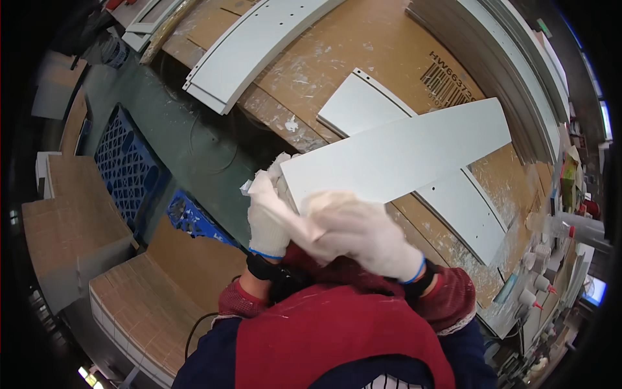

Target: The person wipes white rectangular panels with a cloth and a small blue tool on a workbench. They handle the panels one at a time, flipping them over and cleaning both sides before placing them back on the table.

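Left box (pixel 84 214): brown-topped, at 9 o'clock, its outer side sinking into the dark rim of the lens.
Pallet (pixel 126 172): blue lattice, at 9 o'clock, next in from the left box.
Lower box (pixel 146 308): at 8 o'clock, brown-topped, its lowest part hard to make out.
Blue piece (pixel 197 217): between 8 and 9 o'clock, pitted and marked; the exact kind cannot be told.
Curved panel (pixel 259 48): white, with small dark holes, toward 11 o'clock, its far end cut off by the upper edge.
Left hand (pixel 267 223): gloved, just off centre at 8 o'clock, fingers bent at the white board's left end; cloth hides part of them, so whether they grip cannot be told.
Cloth (pixel 285 212): pale strip running from the left hand to the right; its ends are lost among the gloves.
Right hand (pixel 372 236): gloved, at 4 o'clock, folded over the cloth at the board's near edge; blur hides the fingertips.
White board (pixel 402 149): at 2 o'clock, lying across the under panel, its near left corner covered by cloth and glove.
Under panel (pixel 463 214): showing at 1 and 3 o'clock, its middle hidden.
Stack (pixel 499 71): curved panels at 2 o'clock, top cut off.
Bottles (pixel 526 297): red-tipped, at 4 o'clock, crowded among indistinct clutter.
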A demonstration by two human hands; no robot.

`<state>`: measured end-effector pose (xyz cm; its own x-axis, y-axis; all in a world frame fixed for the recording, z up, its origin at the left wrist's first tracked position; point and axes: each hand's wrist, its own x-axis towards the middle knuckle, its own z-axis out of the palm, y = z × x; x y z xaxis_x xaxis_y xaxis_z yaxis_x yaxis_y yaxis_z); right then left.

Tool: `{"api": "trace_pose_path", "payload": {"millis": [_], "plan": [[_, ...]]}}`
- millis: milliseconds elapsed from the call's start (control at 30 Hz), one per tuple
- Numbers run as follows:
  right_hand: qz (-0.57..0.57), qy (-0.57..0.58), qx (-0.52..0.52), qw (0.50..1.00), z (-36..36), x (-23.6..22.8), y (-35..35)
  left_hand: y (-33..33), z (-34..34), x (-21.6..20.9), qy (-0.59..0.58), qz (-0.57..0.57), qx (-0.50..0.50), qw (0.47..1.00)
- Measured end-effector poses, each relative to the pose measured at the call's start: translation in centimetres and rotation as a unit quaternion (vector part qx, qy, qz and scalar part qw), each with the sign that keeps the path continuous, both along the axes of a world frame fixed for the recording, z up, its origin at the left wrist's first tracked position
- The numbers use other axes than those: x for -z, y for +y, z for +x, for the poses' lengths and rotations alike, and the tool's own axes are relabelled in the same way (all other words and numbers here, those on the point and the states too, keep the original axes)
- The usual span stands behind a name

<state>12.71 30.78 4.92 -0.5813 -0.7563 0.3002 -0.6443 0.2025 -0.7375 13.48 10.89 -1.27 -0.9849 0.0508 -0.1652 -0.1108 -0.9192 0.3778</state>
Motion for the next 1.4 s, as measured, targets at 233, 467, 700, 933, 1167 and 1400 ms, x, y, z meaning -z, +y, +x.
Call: {"api": "trace_pose_path", "payload": {"millis": [233,467,700,933,1167,1400], "plan": [[0.325,0.233,0.254,0.881,-2.7,2.0,0.2,-0.4,0.2,1.0,-0.055,0.062,-0.016,0.996],[-0.078,-0.136,-0.101,0.982,-0.7,0.5,-4.7,-1.7,1.9,0.4,-0.079,0.051,0.022,0.995],[0.031,-0.260,0.448,0.855,-4.8,-1.7,9.1,-3.4,0.6,-0.4,-0.105,-0.223,0.095,0.964],[0.424,0.083,0.405,0.806,-5.2,2.1,8.4,-3.9,-0.9,-1.0,-0.079,-0.436,0.135,0.886],[0.374,0.019,-0.053,0.926,2.9,0.2,-7.6,-3.5,-0.9,-0.2,-0.105,-0.473,0.131,0.865],[0.033,-0.275,0.283,0.918,-0.8,-3.6,6.6,-4.1,-0.1,1.3,-0.103,-0.403,0.094,0.904]]}}
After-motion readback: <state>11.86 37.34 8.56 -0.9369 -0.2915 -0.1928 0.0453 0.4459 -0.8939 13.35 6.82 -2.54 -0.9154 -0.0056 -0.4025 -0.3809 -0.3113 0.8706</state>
